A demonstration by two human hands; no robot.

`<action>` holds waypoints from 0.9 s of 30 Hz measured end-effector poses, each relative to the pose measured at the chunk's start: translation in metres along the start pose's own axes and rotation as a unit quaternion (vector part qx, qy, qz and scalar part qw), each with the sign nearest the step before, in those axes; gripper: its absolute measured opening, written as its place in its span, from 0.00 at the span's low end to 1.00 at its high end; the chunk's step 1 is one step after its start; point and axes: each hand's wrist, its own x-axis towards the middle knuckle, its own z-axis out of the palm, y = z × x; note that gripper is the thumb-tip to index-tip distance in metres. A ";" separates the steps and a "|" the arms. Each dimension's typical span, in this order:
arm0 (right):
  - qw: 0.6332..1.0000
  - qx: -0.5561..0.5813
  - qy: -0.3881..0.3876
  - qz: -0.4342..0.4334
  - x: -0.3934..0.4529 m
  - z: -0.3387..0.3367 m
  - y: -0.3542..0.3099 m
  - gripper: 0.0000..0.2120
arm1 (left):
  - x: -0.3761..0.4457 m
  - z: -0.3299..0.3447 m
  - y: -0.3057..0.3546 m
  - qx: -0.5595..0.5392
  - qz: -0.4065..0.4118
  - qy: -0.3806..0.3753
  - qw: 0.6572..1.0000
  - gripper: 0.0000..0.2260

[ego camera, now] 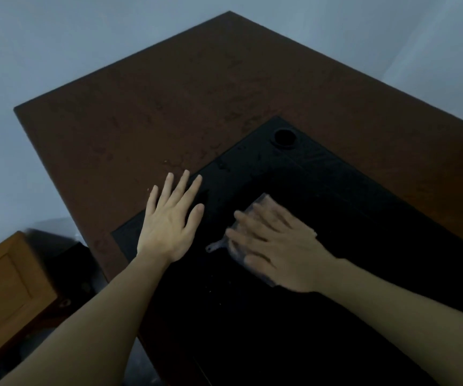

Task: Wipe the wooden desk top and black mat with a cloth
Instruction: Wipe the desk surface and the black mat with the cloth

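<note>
- Head view: the right hand lay flat, fingers spread, pressing a blurred cloth onto the black mat.
- The left hand rested open at the mat's edge on the wooden desk, holding nothing.

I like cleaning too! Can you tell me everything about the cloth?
The cloth looks thin, pale and greyish, blurred as if moving. It lies flat on the black mat, pressed under the spread right hand, which hides most of it. Its edges and a small tab poke out past the fingers.
</note>
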 end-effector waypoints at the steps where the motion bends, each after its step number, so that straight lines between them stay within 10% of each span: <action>1: 0.999 -0.008 -0.012 0.028 0.001 0.000 0.017 0.28 | 0.000 0.001 0.000 0.000 -0.003 0.002 1.000 0.27; 8: 0.957 0.072 -0.015 0.280 0.055 -0.023 0.084 0.28 | 0.000 0.003 0.000 -0.005 -0.018 0.033 0.999 0.27; 18: 0.998 0.039 0.041 0.012 0.011 0.009 -0.036 0.28 | -0.003 0.003 0.000 0.022 -0.084 0.079 0.993 0.28; 27: 0.976 0.044 -0.014 0.214 0.045 -0.013 0.071 0.37 | 0.001 0.004 -0.001 -0.003 -0.093 0.072 0.993 0.30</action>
